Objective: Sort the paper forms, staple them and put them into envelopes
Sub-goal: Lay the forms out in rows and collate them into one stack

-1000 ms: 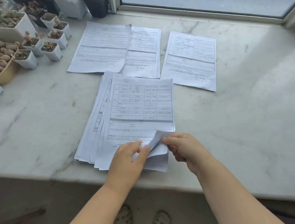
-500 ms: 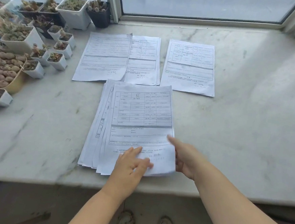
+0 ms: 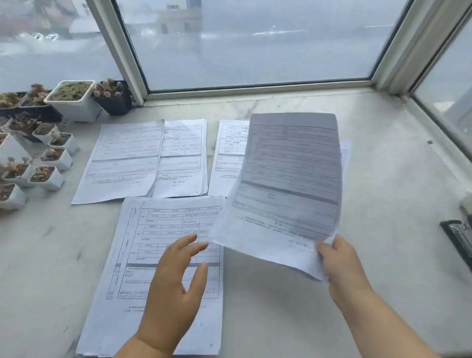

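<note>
The right hand point(image 3: 338, 260) pinches one form sheet point(image 3: 287, 188) by its near right corner and holds it lifted off the marble bench point(image 3: 395, 219), its long axis running from the hand away toward the window point(image 3: 254, 39), the top edge leaning slightly left and the printed face toward the camera. The sheet hangs just right of the main stack of forms point(image 3: 165, 275), which lies flat on the bench with its long axis also pointing to the window. The left hand point(image 3: 175, 290) is above the stack with fingers straight and spread, holding nothing. Beyond the stack lie two overlapping form piles point(image 3: 146, 157) and a third pile point(image 3: 226, 155), partly hidden behind the lifted sheet. Far right of the stack sits a black stapler point(image 3: 467, 242); left of it stand small succulent pots point(image 3: 47, 161).
</note>
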### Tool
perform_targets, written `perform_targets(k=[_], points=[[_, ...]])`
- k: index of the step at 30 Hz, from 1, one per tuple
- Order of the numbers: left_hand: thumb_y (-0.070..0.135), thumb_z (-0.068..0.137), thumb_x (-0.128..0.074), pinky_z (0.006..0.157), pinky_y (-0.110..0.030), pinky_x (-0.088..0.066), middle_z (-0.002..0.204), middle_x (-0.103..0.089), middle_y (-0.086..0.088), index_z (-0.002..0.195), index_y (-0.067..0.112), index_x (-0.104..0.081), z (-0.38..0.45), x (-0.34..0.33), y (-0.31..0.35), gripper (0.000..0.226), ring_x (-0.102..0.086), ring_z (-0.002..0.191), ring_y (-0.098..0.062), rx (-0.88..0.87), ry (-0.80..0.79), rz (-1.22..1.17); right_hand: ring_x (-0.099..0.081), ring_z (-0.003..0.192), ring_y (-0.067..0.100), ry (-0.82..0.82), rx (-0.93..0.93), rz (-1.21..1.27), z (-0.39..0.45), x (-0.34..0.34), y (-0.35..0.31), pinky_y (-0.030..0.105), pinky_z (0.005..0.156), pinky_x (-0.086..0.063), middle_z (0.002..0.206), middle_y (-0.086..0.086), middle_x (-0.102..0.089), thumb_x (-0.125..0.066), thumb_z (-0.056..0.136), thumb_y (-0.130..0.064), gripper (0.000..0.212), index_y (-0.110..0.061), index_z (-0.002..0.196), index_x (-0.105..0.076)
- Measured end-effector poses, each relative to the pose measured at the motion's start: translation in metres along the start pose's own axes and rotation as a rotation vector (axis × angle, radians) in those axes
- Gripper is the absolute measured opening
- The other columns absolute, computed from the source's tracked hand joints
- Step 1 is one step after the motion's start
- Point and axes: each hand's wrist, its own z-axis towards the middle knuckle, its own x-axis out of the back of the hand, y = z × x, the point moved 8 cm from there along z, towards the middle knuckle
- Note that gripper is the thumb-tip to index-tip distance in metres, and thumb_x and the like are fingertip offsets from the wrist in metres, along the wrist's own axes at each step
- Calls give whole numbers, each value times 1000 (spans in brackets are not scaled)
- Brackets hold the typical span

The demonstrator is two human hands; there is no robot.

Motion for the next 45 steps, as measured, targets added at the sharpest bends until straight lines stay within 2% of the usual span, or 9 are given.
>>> perform_targets(k=[8, 11, 16, 23, 27, 32, 35, 41, 45], points=[[40, 95, -47, 108, -7, -6, 151, -31, 11, 141, 26, -43, 110, -87, -34, 48, -24, 141, -5, -34, -382, 284, -52, 73, 20, 412, -67, 83, 77, 90, -31, 24, 61, -45, 89, 5, -57, -47, 95, -3, 16, -15, 86, -52], [44, 95, -50, 117, -23, -5, 160, -14, 1, 149, 23, -25, 156, -124, -40, 64, -11, 147, -14, -51, -472, 442, -59, 93, 32, 437, -99, -75, 104, 93, -34, 41, 84, -48, 111, 18, -63, -50, 90, -1, 15, -14, 95, -57], [72, 81, -48, 117, -52, 7, 159, 22, -2, 153, 25, 8, 192, -182, -62, 102, 19, 146, -27, 90, -645, 692, -53, 82, 26, 427, -138, -299, 125, 102, -33, 26, 58, -38, 96, 13, -59, -50, 89, 3, 20, -11, 101, -58], [51, 97, -39, 107, -50, -30, 159, -15, -9, 149, 19, -24, 212, -185, -62, 62, -22, 143, -32, 25, -530, 791, -58, 84, 29, 387, -109, -400, 153, 125, -43, 35, 72, -44, 95, 11, -66, -50, 85, 6, 28, -19, 90, -62], [15, 81, -63, 48, -32, -44, 96, -65, -2, 87, 13, -64, 221, -160, -58, 6, -65, 77, -29, -104, -237, 562, -65, 94, 27, 235, -64, -415, 178, 112, -57, 41, 87, -52, 102, 4, -71, -51, 85, 4, 32, -20, 99, -66], [28, 100, -37, 57, -31, -32, 71, -50, 1, 74, 21, -42, 210, -126, -74, 27, -48, 70, -13, 263, 45, 95, -65, 97, 25, 51, -25, -391, 205, 50, -68, 41, 88, -53, 102, -1, -71, -50, 86, 1, 31, -20, 102, -66], [33, 98, -34, 96, -41, -44, 120, -62, -6, 113, 22, -59, 201, -145, -61, 32, -54, 116, -16, 208, -60, 24, -64, 94, 22, -39, 18, -408, 214, 7, -72, 35, 79, -51, 98, -4, -69, -51, 85, -1, 28, -20, 101, -64], [78, 73, -5, 116, -51, 2, 161, -3, 2, 145, 52, -21, 186, -188, -60, 78, 3, 148, -24, 115, -545, 617, -58, 88, 22, -84, 73, -442, 217, -15, -78, 30, 67, -42, 95, -1, -61, -50, 89, -4, 20, -19, 103, -54], [65, 93, -28, 118, -46, 10, 162, 9, 2, 148, 45, -20, 188, -185, -53, 59, 13, 147, -19, 149, -608, 695, -55, 96, 21, -36, 88, -383, 211, -6, -74, 30, 76, -39, 109, -2, -57, -53, 91, -10, 37, -16, 128, -47]])
